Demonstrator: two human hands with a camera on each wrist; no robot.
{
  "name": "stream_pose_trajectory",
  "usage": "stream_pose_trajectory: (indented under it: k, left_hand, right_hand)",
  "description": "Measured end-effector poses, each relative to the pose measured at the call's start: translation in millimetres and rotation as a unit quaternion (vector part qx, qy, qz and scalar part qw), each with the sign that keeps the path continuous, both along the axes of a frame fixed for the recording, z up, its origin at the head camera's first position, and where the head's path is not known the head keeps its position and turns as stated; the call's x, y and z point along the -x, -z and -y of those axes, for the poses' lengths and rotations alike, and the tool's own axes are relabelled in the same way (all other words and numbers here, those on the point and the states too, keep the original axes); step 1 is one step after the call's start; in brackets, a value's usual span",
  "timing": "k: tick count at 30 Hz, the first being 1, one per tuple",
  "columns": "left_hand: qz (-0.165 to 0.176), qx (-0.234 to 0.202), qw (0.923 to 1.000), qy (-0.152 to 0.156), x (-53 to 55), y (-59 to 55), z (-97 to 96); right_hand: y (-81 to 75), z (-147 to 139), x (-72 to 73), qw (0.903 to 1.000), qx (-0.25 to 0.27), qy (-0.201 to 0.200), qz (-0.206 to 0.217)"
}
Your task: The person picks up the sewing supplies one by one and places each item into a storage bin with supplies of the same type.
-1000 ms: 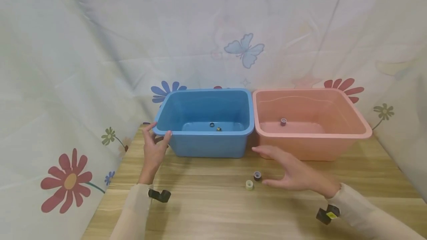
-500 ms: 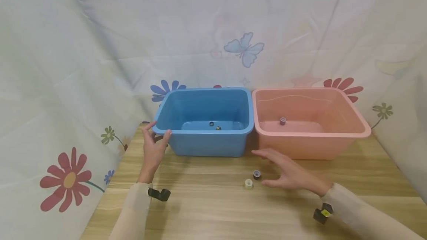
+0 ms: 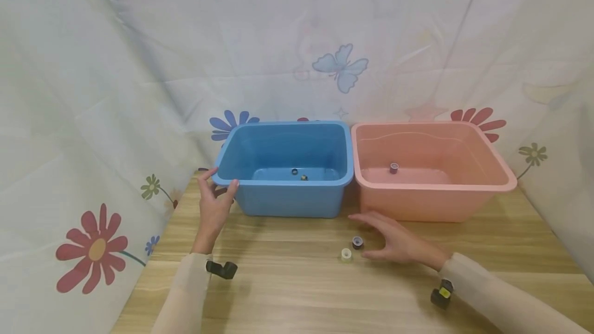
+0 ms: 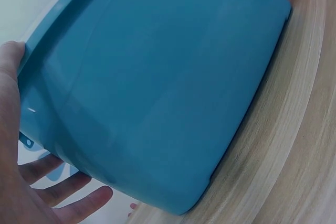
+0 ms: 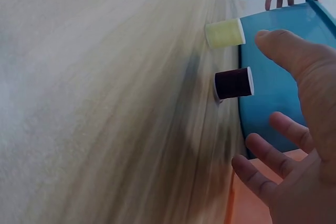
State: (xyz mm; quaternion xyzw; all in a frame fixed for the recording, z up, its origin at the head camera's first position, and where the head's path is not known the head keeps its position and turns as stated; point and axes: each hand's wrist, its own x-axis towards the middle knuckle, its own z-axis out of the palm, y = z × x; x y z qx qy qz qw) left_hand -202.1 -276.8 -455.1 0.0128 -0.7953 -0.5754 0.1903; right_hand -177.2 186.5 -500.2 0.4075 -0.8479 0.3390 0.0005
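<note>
My left hand [image 3: 215, 210] holds the front left corner of the blue tub [image 3: 287, 200], its thumb on the front rim and a finger on the side rim. In the left wrist view, several other fingers spread beside the tub's wall. A dark purple spool of thread [image 3: 357, 243] and a pale yellow spool of thread [image 3: 346, 255] stand upright on the table, close together. My right hand [image 3: 399, 241] is just right of them, thumb and fingers apart, touching neither. The right wrist view shows the dark spool [image 5: 234, 83] between thumb and fingers, with a gap.
A pink tub [image 3: 427, 205] stands against the blue one, with a purple spool [image 3: 394, 168] inside. Two small items lie in the blue tub: a dark ring-like one [image 3: 294, 171] and a yellowish one [image 3: 304, 177]. Behind hangs a floral curtain [image 3: 260, 40]; the table [image 3: 287, 282] is wooden.
My right forearm has swung slightly left and the hand has shifted a little closer to the dark purple spool. The left hand stays on the blue tub's corner.
</note>
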Motion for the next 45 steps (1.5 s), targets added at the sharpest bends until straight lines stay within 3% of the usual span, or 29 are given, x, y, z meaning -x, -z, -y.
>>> stream_pose_trajectory:
  k: [9,25,45]
  left_hand:
    - [0.013,-0.007,0.9999,0.002,0.1,-1.6,-0.1]
    - [0.007,0.007,0.9999,-0.011,0.7,-1.1,-0.8]
    - [0.008,0.007,0.9999,-0.012,0.3,-0.5,-1.6]
  right_hand:
    - [6.9,3,1.4,0.9999,0.006,-0.014,-0.005]
    - [15.2,7,5.3,0.9993,-0.021,-0.006,-0.029]
    - [23.8,8,7.3,0.9997,-0.023,0.005,-0.007]
